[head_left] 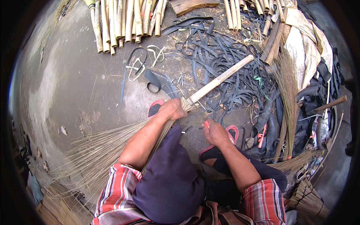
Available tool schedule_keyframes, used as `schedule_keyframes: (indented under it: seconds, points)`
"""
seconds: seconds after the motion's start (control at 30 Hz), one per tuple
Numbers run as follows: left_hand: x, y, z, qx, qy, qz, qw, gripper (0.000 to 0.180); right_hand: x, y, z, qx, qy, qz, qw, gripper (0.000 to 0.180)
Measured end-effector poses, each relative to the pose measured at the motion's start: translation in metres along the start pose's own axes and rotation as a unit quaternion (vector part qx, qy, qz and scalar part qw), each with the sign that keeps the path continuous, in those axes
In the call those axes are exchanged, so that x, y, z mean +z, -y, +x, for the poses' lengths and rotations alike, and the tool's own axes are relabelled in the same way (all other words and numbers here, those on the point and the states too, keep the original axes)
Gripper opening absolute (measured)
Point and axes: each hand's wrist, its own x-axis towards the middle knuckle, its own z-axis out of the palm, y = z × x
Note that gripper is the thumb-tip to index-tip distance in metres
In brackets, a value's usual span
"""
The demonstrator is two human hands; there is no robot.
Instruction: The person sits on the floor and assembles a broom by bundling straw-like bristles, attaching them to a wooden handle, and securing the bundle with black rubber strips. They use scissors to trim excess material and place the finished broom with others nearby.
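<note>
My left hand [172, 110] is wrapped round the bound end of a broom, where thin dry bristles [103, 150] meet a pale bamboo handle [221, 80]. The bristles fan out under my left forearm toward the lower left. From my fist the handle slants up to the right, over a heap of black rubber strips [210, 52]. To the right of the broom and apart from it, my right hand [215, 133] is closed round a small red thing [206, 123]. Most of that thing is hidden by my fingers, so its kind does not show.
Cut bamboo poles [123, 18] lie in a row at the far left, with more [233, 15] at the far right. A tall bristle bundle [288, 97] and a whitish sack [302, 45] are on the right. A wooden piece [193, 5] lies at the top. My sandals [154, 108] flank the work.
</note>
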Motion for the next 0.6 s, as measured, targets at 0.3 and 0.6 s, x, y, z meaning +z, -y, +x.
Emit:
schedule_keyframes:
  seconds: [0.3, 0.6]
  points:
    - [0.01, -0.013, -0.026, -0.053, -0.101, 0.065, 0.991, 0.064, 0.01, -0.001, 0.006, 0.019, -0.024, 0.036, 0.999, 0.035]
    - [-0.006, 0.009, 0.002, 0.044, 0.043, 0.003, 0.998, 0.064, 0.003, -0.003, 0.001, 0.004, 0.002, 0.01, 1.0, 0.038]
